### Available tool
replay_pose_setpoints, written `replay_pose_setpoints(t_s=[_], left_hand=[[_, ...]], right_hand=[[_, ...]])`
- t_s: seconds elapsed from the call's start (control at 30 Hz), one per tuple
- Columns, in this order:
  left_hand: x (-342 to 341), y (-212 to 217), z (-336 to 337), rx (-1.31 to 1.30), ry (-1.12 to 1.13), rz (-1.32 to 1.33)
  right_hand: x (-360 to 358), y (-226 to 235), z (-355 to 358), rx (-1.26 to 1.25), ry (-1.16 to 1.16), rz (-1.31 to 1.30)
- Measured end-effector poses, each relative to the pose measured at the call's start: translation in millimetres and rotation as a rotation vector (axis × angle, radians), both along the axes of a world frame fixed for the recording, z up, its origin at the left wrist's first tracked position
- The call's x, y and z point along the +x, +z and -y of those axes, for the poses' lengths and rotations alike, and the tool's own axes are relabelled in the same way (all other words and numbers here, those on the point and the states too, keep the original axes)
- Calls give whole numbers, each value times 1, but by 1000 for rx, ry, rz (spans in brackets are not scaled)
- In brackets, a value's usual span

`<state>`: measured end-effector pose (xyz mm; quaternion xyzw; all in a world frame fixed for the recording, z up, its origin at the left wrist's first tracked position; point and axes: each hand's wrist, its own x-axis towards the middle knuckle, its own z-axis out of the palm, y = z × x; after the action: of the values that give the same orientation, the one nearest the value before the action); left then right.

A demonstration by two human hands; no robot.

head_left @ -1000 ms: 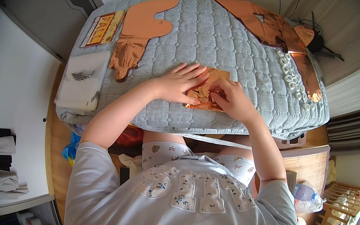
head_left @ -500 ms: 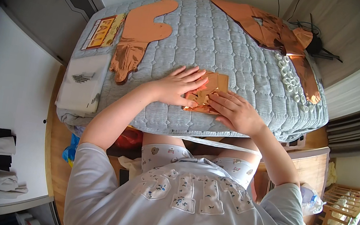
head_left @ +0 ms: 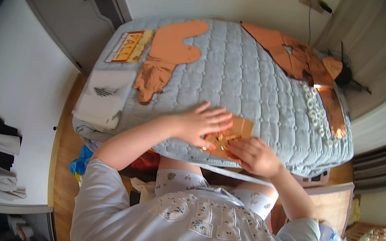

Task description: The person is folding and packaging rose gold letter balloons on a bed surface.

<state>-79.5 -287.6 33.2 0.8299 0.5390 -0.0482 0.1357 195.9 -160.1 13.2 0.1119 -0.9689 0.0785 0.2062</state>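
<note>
A folded copper-coloured foil balloon (head_left: pixel 242 126) lies flat near the front edge of the mattress, creased and shiny, partly covered by both hands. My left hand (head_left: pixel 200 125) rests on its left side, fingers spread and palm down, with the thumb near the front edge. At the front right corner, my right hand (head_left: pixel 258 156) has its fingers bent together on the foil, gripping the edge. Farther off, a flat uninflated foil balloon (head_left: pixel 175 40) with a rounded outline lies at the left. Another large foil balloon (head_left: pixel 292 58) stretches along the far right side.
White rings (head_left: pixel 315 110) lie in a row beside the right-hand foil. At the left are a printed card pack (head_left: pixel 131 46) and a whitish plastic bag (head_left: pixel 101 97). A black stand-like object (head_left: pixel 347 76) stands at the far right corner of the quilted mattress (head_left: pixel 229 76).
The whole view has tilted, so the bed appears lower in the picture. My right fingers look more bent at the foil's front corner; my left hand stays spread on it.
</note>
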Motion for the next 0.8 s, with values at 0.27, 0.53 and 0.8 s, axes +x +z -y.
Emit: replay_pose_setpoints(t_s=[0.27,0.53,0.8], left_hand=[[-4,2,15,-20,46,130],[-119,26,-12,352,623,647],[-294,-7,-13,577,1168,-43]], right_hand=[[-15,-8,19,21,7,-280],[-6,27,16,-315,-198,-424],[46,-7,16,-1418,-770,-793]])
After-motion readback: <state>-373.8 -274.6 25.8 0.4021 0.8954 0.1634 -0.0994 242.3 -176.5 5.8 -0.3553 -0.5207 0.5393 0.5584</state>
